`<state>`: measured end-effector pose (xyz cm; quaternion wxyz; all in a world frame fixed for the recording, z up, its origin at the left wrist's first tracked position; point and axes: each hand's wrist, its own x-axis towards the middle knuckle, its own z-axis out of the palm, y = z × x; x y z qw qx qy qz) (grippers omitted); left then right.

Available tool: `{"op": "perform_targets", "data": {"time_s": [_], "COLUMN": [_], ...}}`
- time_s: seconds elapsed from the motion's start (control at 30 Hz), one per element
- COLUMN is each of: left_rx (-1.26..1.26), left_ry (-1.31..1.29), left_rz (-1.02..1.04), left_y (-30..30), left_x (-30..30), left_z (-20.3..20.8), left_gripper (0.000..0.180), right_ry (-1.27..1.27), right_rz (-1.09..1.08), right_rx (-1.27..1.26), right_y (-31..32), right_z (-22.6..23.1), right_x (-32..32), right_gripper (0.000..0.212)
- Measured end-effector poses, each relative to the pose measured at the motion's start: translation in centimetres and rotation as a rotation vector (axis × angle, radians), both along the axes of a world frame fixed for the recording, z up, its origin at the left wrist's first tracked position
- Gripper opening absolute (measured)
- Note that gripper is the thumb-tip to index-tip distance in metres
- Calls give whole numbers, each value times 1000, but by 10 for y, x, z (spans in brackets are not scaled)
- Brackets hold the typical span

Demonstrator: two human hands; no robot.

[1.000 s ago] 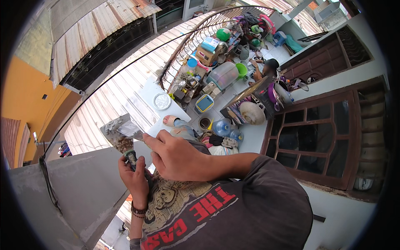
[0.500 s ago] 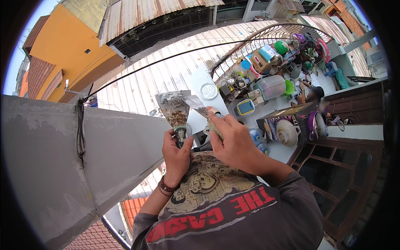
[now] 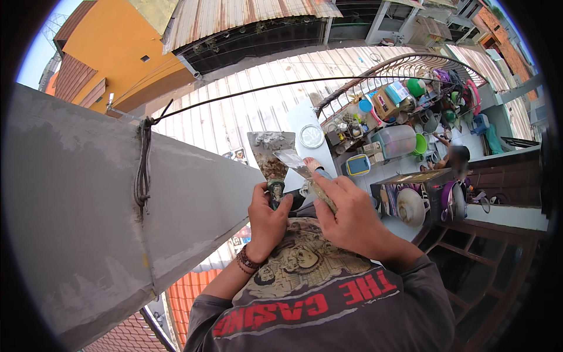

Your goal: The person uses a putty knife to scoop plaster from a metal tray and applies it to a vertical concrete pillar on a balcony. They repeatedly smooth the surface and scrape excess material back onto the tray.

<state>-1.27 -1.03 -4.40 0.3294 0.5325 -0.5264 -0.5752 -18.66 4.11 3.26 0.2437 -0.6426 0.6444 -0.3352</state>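
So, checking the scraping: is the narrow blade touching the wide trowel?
Touching. The head view shows the narrow blade lying across the wide trowel face, no gap.

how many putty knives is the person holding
2. A wide putty knife smeared with grey filler stands upright in the left hand; a narrower putty knife in the right hand lies across its blade.

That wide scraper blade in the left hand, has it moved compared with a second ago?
Yes. The wide scraper in the left hand has risen against the printed shirt, and the right hand's smaller blade now lies across it.
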Motion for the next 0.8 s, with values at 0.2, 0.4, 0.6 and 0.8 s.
{"op": "perform_targets", "data": {"time_s": [0.2, 0.4, 0.6, 0.8], "left_rx": [-47, -114, -124, -170], "left_ry": [-106, -91, -113, -115], "left_rz": [-23, -28, -33, -45], "left_y": [-1, -1, 0, 0], "left_x": [3, 5, 5, 7], "left_z": [3, -4, -1, -1], "left_gripper": [39, 38, 38, 39], "right_ry": [5, 49, 34, 70], "right_rz": [-30, 81, 20, 41], "right_rx": [-83, 32, -115, -6], "right_y": [-21, -2, -11, -2], "right_z": [2, 5, 2, -5], "right_x": [6, 7, 11, 14], "right_gripper": [45, 44, 43, 46]}}
